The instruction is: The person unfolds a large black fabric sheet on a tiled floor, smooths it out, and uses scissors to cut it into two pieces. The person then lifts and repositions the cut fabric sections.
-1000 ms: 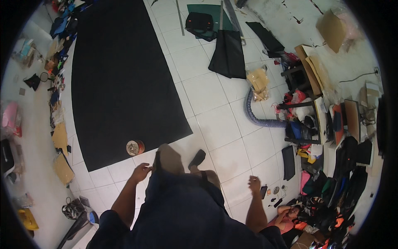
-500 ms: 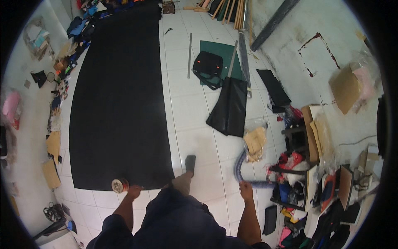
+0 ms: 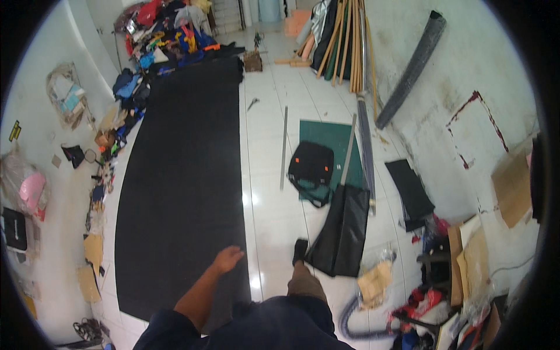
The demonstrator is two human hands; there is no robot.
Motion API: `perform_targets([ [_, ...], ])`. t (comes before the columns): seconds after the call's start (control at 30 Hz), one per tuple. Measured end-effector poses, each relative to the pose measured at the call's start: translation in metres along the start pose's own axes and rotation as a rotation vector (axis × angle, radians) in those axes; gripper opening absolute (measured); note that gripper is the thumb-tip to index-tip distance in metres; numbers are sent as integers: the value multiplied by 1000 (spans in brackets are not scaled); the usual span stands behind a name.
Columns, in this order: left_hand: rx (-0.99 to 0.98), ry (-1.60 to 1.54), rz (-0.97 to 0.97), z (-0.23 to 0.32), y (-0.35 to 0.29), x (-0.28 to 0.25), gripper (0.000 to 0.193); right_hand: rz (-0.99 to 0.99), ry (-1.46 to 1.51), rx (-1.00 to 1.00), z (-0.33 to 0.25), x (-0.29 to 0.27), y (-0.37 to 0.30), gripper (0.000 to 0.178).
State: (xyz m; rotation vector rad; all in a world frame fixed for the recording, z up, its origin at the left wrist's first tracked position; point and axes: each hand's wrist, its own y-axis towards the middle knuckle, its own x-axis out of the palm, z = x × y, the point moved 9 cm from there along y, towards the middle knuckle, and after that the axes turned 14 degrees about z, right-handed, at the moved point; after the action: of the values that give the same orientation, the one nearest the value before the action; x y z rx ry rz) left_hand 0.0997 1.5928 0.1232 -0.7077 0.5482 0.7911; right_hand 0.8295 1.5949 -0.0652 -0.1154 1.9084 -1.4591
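A long sheet of black material (image 3: 184, 175) lies flat along the left side of the tiled floor. My left hand (image 3: 228, 258) hangs over its right edge, fingers loosely curled together and nothing visible in them. Whether the hand touches the sheet cannot be told; it looks raised above it. My right hand is out of the picture. My right foot, in a dark sock (image 3: 300, 249), is on the white tiles beside a folded black sheet (image 3: 341, 236). My torso covers the near end of the long sheet.
A black bag (image 3: 312, 163) rests on a green mat (image 3: 315, 129), with metal rulers (image 3: 284, 149) nearby. Scissors (image 3: 252, 104) lie farther off. Scraps (image 3: 169, 41) are heaped at the far left. Rolls and poles (image 3: 344, 44) lean at the back right. Cluttered goods (image 3: 423, 303) line the right wall.
My body has moved forward along the sheet and the view has tilted up. My left hand is now over the sheet. My right hand and the round spool near my left hand have left view.
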Motion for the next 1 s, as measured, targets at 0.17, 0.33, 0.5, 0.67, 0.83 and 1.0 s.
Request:
perform_targets([
  [0.17,-93,344,-236,-52,82,31,44,21,-94,-190,-260,-17,28,36],
  [0.33,-552,216,-80,-78,130,-5,40,176,-247,-552,-615,-81,74,38],
  [0.5,-405,217,-113,-47,209,-13,39,491,-440,-1213,-1014,-27,-48,38],
  [0.67,-243,267,-172,-94,358,44,40,290,-216,-1565,-1229,125,-177,32],
  [0.83,-240,234,-128,-22,529,-32,42,-122,-800,-1410,-1240,345,-246,33],
  [1.0,-559,-502,441,81,683,-186,47,-262,-1170,-1835,-1301,502,-323,43],
])
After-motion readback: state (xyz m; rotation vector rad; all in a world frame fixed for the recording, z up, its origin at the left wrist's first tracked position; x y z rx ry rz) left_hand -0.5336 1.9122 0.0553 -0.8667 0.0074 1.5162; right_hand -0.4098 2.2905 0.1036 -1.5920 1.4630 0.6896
